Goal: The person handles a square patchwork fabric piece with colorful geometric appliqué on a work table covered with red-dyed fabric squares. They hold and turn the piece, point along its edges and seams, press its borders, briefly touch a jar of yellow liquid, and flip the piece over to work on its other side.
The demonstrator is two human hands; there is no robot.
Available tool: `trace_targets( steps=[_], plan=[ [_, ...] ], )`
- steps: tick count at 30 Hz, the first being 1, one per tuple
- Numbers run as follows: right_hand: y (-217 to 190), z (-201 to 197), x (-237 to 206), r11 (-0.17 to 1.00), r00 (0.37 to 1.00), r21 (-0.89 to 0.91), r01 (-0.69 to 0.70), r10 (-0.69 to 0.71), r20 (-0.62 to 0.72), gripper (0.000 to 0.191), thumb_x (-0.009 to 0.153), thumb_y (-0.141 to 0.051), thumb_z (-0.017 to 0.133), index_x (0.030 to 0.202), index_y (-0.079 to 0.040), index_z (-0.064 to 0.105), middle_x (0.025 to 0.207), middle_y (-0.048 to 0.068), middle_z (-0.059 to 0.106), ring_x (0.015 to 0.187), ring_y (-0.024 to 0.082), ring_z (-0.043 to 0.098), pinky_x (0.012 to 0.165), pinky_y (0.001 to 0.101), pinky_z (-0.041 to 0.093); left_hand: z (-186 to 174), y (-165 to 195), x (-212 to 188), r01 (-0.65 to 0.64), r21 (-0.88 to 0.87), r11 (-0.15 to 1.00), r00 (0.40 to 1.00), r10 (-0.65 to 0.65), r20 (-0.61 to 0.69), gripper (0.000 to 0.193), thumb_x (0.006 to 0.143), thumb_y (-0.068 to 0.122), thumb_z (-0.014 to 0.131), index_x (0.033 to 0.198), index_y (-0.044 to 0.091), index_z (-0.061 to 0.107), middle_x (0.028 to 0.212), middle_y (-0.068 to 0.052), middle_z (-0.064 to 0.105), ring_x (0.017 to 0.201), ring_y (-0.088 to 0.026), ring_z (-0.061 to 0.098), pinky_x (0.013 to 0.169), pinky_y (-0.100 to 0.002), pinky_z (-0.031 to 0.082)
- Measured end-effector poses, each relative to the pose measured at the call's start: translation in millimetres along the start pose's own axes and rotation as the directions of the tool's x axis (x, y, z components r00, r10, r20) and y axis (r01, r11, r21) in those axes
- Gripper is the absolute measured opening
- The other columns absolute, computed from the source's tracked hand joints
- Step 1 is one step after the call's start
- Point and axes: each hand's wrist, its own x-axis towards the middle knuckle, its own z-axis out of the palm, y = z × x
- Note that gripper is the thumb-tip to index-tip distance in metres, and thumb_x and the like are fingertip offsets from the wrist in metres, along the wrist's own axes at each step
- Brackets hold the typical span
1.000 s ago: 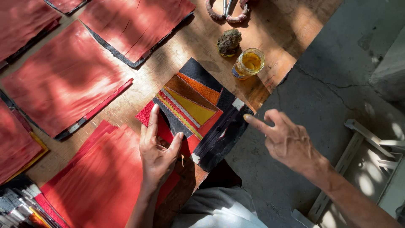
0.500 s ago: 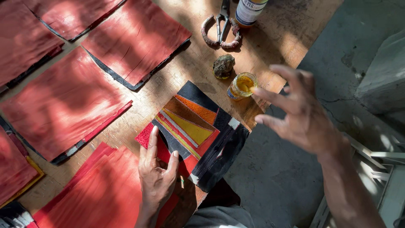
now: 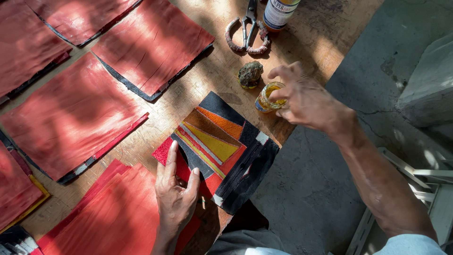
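A patchwork leather piece [image 3: 217, 146] in black, red, orange and yellow lies at the near edge of the wooden table [image 3: 306, 42]. My left hand [image 3: 175, 193] rests flat on its lower left corner, fingers spread. My right hand [image 3: 306, 100] is at a small glass jar of yellow liquid [image 3: 269, 97], with the fingers over its rim. Whether the fingers grip the jar I cannot tell. A dark crusted lump [image 3: 250, 74] sits just left of the jar.
Several red leather sheets [image 3: 71, 113] with dark edges cover the left of the table. Scissors with wrapped handles [image 3: 247, 28] and a bottle [image 3: 280, 13] stand at the far edge. Grey concrete floor [image 3: 377, 71] lies to the right, with a white frame [image 3: 424, 184] near my arm.
My right hand has moved from beside the patchwork piece up and away to the small jar. The left hand has stayed on the patchwork piece.
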Motion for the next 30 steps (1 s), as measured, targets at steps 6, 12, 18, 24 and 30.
trace_targets(
  steps=[6, 12, 18, 24, 30],
  plan=[
    [10, 1, -39, 0.977, 0.852, 0.114, 0.179, -0.096, -0.514, 0.055, 0.075, -0.020, 0.086, 0.128, -0.012, 0.074, 0.129, 0.012, 0.049, 0.120, 0.028, 0.043, 0.114, 0.0434, 0.043, 1, -1, 1, -0.006, -0.001, 1.000, 1.000, 0.006, 0.004, 0.078, 0.082, 0.005, 0.075, 0.153, 0.008, 0.045, 0.096, -0.009, 0.050, 0.058, -0.010, 0.051, 0.048, -0.025, 0.047],
    [4, -10, -69, 0.982, 0.802, -0.117, 0.150, -0.190, -0.567, 0.035, 0.081, -0.021, 0.089, 0.108, -0.009, 0.070, 0.137, 0.011, 0.048, 0.129, 0.029, 0.043, 0.108, 0.0437, 0.048, 0, -5, 2, -0.143, -0.034, 0.989, 0.989, 0.142, -0.025, 0.078, 0.084, 0.001, 0.074, 0.155, 0.006, 0.044, 0.108, -0.009, 0.054, 0.067, -0.010, 0.053, 0.053, -0.024, 0.047],
    [0, 3, -155, 0.604, 0.583, 0.553, 0.574, 0.172, -0.794, 0.051, 0.090, -0.014, 0.082, 0.135, -0.010, 0.059, 0.115, 0.007, 0.065, 0.100, 0.016, 0.064, 0.081, 0.0272, 0.056, 0, -3, 1, -0.044, -0.065, 0.997, 0.999, 0.044, -0.002, 0.078, 0.083, 0.001, 0.073, 0.155, 0.007, 0.043, 0.112, -0.009, 0.053, 0.062, -0.008, 0.054, 0.051, -0.023, 0.048],
    [-19, 102, -99, -0.170, 0.948, 0.955, 0.243, -0.169, -0.271, 0.085, 0.087, -0.015, 0.081, 0.157, -0.006, 0.035, 0.105, 0.009, 0.065, 0.090, 0.016, 0.063, 0.077, 0.0284, 0.061, -1, -3, 2, -0.029, -0.030, 0.999, 1.000, 0.029, 0.000, 0.077, 0.083, 0.002, 0.074, 0.154, 0.007, 0.045, 0.109, -0.012, 0.055, 0.067, -0.014, 0.057, 0.055, -0.029, 0.050],
    [-25, 160, -105, -0.106, 0.938, 0.990, 0.089, -0.325, -0.119, 0.067, 0.089, -0.019, 0.080, 0.146, 0.003, 0.051, 0.104, 0.012, 0.069, 0.083, 0.018, 0.065, 0.076, 0.0312, 0.062, -1, -5, 1, -0.270, 0.068, 0.961, 0.960, 0.274, -0.059, 0.078, 0.083, 0.002, 0.076, 0.154, 0.002, 0.044, 0.115, -0.018, 0.059, 0.104, -0.026, 0.061, 0.093, -0.036, 0.050]
  ],
)
